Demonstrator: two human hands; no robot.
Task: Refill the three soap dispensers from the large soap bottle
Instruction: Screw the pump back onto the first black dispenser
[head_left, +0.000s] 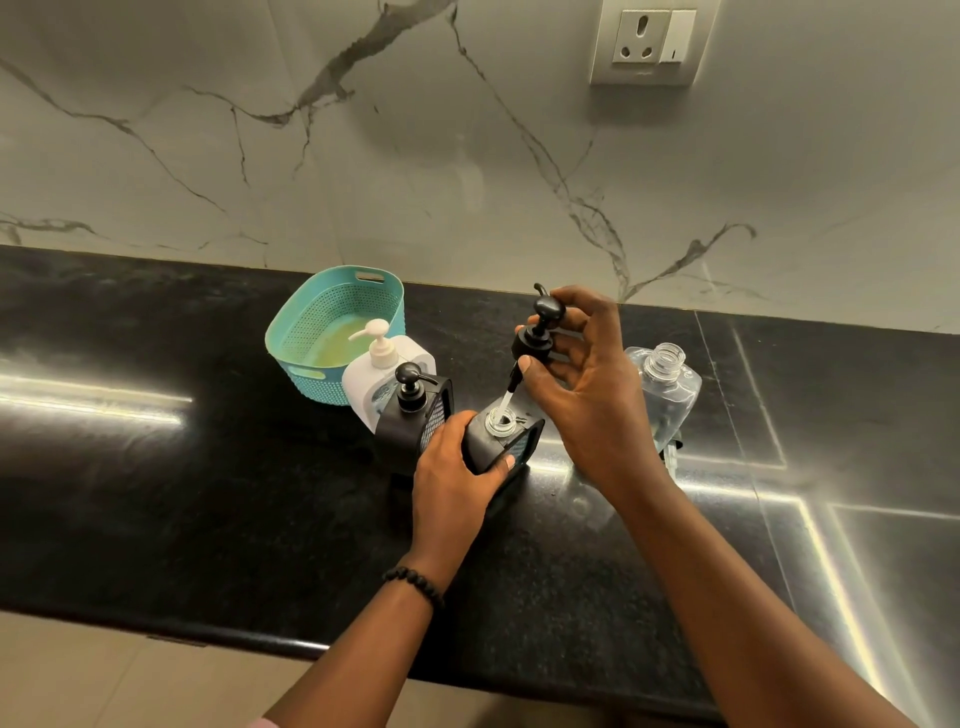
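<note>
the right hand (582, 384) pinches a black pump top (540, 332) by its collar, fingers curled round it, and holds it up over the nearest dispenser. the pump's clear tube hangs down with its tip just at the open neck (500, 420). the left hand (452, 467) grips that black dispenser (511, 447) round its side, steadying it on the dark counter (208, 493).

just to the left stands a second black dispenser (415, 415) with its pump on, and touching behind it a white dispenser (384, 374), pump on too. behind those sits a teal basket (332, 322). to the right of the right hand the large clear bottle (667, 389) stands uncapped, near but apart from the open dispenser.

my guess is this one is either being opened for filling or closed after it; from the pose alone i cannot tell which. the two capped ones could be done or untouched, so how much is left is unclear.

the soap level in the black ones is hidden by their dark shells. the big bottle's base is cut off behind the right wrist, and its cap is nowhere i can make out. a wall socket (652, 41) sits on the marble wall above.
</note>
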